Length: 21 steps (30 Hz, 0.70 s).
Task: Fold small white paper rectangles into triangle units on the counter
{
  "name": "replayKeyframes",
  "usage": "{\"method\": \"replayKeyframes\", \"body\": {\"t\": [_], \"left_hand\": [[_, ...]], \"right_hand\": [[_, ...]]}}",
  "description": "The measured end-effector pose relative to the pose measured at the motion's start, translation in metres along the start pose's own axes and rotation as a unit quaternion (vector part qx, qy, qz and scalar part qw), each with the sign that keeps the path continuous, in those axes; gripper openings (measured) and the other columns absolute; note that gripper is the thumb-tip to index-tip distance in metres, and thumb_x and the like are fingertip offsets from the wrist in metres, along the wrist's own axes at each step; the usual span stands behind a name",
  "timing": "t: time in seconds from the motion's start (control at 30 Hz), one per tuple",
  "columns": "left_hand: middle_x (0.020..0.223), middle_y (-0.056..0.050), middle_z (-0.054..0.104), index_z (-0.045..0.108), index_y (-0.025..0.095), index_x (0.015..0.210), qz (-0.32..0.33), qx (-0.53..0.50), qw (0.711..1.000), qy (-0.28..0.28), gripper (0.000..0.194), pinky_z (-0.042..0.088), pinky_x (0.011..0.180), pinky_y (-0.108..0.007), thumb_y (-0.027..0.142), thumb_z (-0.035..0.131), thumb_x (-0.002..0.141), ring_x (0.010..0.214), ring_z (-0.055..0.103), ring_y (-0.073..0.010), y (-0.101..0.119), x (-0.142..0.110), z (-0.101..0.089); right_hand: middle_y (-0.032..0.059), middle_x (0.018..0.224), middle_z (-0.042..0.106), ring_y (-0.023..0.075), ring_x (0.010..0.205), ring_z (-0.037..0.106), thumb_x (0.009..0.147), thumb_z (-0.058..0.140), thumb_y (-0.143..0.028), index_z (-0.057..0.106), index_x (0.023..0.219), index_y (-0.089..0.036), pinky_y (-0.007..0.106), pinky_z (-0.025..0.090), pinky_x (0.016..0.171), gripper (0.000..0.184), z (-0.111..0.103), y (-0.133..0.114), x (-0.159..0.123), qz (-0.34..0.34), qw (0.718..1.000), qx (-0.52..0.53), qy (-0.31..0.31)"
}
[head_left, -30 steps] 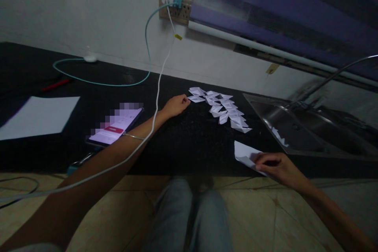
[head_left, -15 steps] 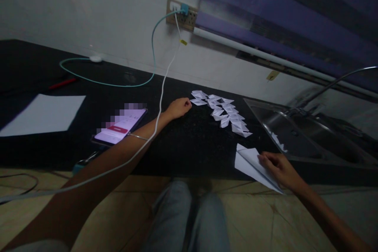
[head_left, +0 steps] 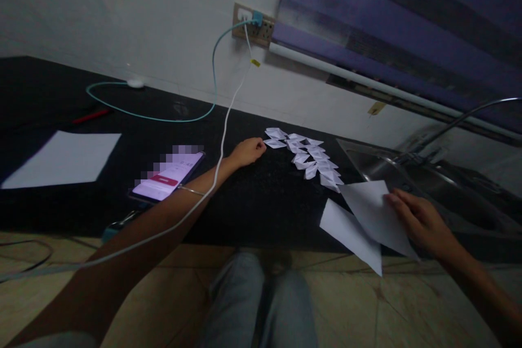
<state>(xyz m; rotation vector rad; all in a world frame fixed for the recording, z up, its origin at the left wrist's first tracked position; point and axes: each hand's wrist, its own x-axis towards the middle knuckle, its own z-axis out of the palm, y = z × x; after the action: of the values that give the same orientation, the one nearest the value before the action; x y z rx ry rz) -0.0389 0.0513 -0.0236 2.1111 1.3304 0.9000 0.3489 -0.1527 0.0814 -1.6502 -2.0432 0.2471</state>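
My left grip (head_left: pixel 249 151) curls in so that I cannot tell whether it pinches anything, and the raised sheet (head_left: pixel 369 204) in my right grip (head_left: pixel 418 217) hides part of the lower sheet (head_left: pixel 346 231) beneath it. Blocky squares cover part of the phone's screen (head_left: pixel 163 182), and its print is too small for me to read. The left edge cuts off the white cable (head_left: pixel 223 136), the right edge the tap (head_left: pixel 460 116), and the bottom edge my legs (head_left: pixel 240 299).

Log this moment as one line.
right hand: holding white sheet | left hand: beside folded papers | lower sheet: overhanging counter edge
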Motion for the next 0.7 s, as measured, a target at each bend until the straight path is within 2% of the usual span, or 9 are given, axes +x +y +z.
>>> {"method": "replayKeyframes", "body": {"t": [0.07, 0.17, 0.23, 0.3, 0.4, 0.47, 0.57, 0.63, 0.7], "left_hand": [[0.096, -0.008, 0.068, 0.063, 0.019, 0.089, 0.002, -0.012, 1.0, 0.011, 0.019, 0.049, 0.084, -0.035, 0.03, 0.051, 0.097, 0.091, 0.064, -0.0217, 0.001, 0.0, 0.0], [0.107, -0.009, 0.062, 0.063, 0.019, 0.097, 0.011, -0.039, 0.999, 0.03, 0.02, 0.051, 0.09, -0.035, 0.036, 0.052, 0.1, 0.098, 0.063, -0.0214, 0.006, -0.002, 0.0], [0.115, -0.011, 0.057, 0.062, 0.019, 0.106, 0.004, -0.076, 0.996, 0.044, 0.022, 0.051, 0.092, -0.035, 0.039, 0.053, 0.1, 0.102, 0.062, -0.0216, 0.009, -0.001, 0.0], [0.12, -0.013, 0.056, 0.06, 0.02, 0.114, -0.019, -0.141, 0.987, 0.068, 0.026, 0.052, 0.091, -0.034, 0.041, 0.052, 0.102, 0.106, 0.061, -0.0222, 0.011, 0.001, 0.0], [0.105, -0.011, 0.062, 0.057, 0.02, 0.118, -0.054, -0.201, 0.976, 0.059, 0.035, 0.053, 0.08, -0.033, 0.047, 0.037, 0.106, 0.098, 0.063, -0.0212, 0.013, 0.006, 0.0], [0.097, -0.009, 0.064, 0.059, 0.02, 0.118, -0.066, -0.315, 0.947, -0.002, 0.05, 0.052, 0.072, -0.032, 0.059, 0.031, 0.105, 0.091, 0.065, -0.0208, 0.015, 0.008, -0.002], [0.088, -0.008, 0.067, 0.063, 0.019, 0.109, -0.08, -0.46, 0.882, -0.063, 0.069, 0.054, 0.07, -0.033, 0.076, 0.027, 0.099, 0.081, 0.066, -0.0198, 0.019, 0.007, -0.007], [0.082, -0.008, 0.066, 0.063, 0.018, 0.1, -0.099, -0.514, 0.846, -0.099, 0.07, 0.054, 0.067, -0.035, 0.077, 0.026, 0.098, 0.074, 0.064, -0.0196, 0.022, 0.003, -0.011], [0.08, -0.007, 0.066, 0.062, 0.019, 0.095, -0.111, -0.529, 0.836, -0.094, 0.064, 0.055, 0.069, -0.035, 0.072, 0.027, 0.101, 0.074, 0.064, -0.0195, 0.024, -0.002, -0.014]], "right_hand": [[0.0042, 0.062, 0.053, 0.0184, 0.053, 0.051, 0.1, 0.05, -0.057, 0.055, 0.071, -0.025, 0.035, 0.041, 0.048, 0.044, -0.015, -0.015, 0.011, 0.011, 1.0, 0.0, 0.002], [0.0041, 0.069, 0.054, 0.0188, 0.058, 0.052, 0.1, 0.048, -0.061, 0.055, 0.078, -0.025, 0.035, 0.041, 0.051, 0.042, -0.022, -0.042, 0.032, -0.043, 0.999, 0.013, 0.004], [0.0036, 0.076, 0.054, 0.0187, 0.064, 0.052, 0.102, 0.046, -0.057, 0.054, 0.083, -0.025, 0.034, 0.043, 0.057, 0.038, -0.013, -0.063, 0.049, -0.074, 0.997, 0.022, -0.004], [0.0006, 0.076, 0.047, 0.0172, 0.066, 0.047, 0.104, 0.044, -0.053, 0.05, 0.082, -0.025, 0.033, 0.042, 0.06, 0.036, 0.003, -0.084, 0.067, -0.109, 0.993, 0.045, -0.01], [0.0006, 0.079, 0.047, 0.017, 0.072, 0.046, 0.105, 0.044, -0.051, 0.047, 0.078, -0.024, 0.033, 0.043, 0.069, 0.038, 0.035, -0.114, 0.093, -0.203, 0.974, 0.082, -0.058], [0.0005, 0.082, 0.047, 0.0166, 0.074, 0.045, 0.106, 0.042, -0.049, 0.046, 0.079, -0.023, 0.033, 0.042, 0.072, 0.038, 0.054, -0.13, 0.11, -0.248, 0.958, 0.119, -0.084], [0.0005, 0.084, 0.046, 0.0161, 0.076, 0.045, 0.107, 0.043, -0.047, 0.048, 0.08, -0.022, 0.033, 0.042, 0.074, 0.037, 0.078, -0.145, 0.134, -0.296, 0.93, 0.163, -0.142], [0.0008, 0.083, 0.046, 0.0165, 0.077, 0.046, 0.107, 0.044, -0.046, 0.047, 0.077, -0.022, 0.033, 0.041, 0.075, 0.039, 0.091, -0.147, 0.151, -0.326, 0.915, 0.183, -0.153], [0.0021, 0.088, 0.048, 0.0178, 0.082, 0.047, 0.106, 0.046, -0.046, 0.05, 0.078, -0.022, 0.034, 0.042, 0.077, 0.038, 0.101, -0.144, 0.168, -0.343, 0.911, 0.184, -0.138]]}}
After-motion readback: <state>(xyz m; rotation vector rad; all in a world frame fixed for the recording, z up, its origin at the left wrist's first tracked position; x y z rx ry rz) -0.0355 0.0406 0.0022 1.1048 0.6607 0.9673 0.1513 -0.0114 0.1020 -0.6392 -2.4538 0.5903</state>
